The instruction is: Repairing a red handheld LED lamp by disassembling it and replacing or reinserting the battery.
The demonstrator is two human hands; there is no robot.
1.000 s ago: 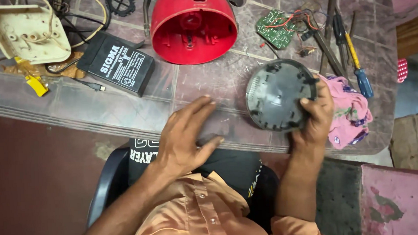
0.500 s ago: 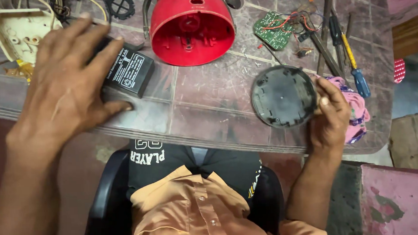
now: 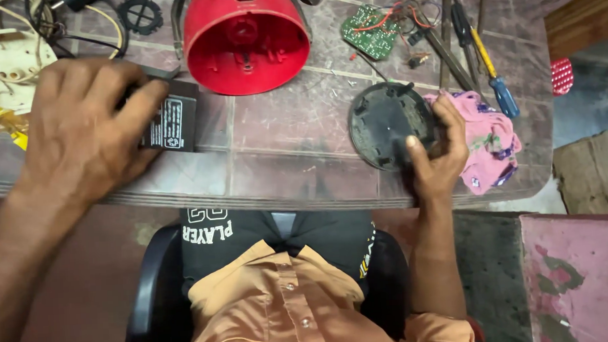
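My left hand (image 3: 87, 129) lies over a black rectangular battery (image 3: 172, 118) at the left of the tiled table, fingers wrapped around it. My right hand (image 3: 436, 155) grips a round black plastic cover (image 3: 387, 123) near the table's front edge, thumb on its face and fingers behind its right rim. A large red plastic housing (image 3: 247, 40) lies on its side between the two hands, its open mouth toward me.
A pink cloth (image 3: 494, 139) lies right of the round cover. A green circuit board (image 3: 370, 31) with wires, screwdrivers (image 3: 487, 64) and metal tools sit at the back right. A cream plastic base (image 3: 2, 68), cables and a black gear (image 3: 140, 12) are at back left.
My left hand swung from the table's front middle out to the left and settled on the black battery. My right hand kept hold of the round cover.
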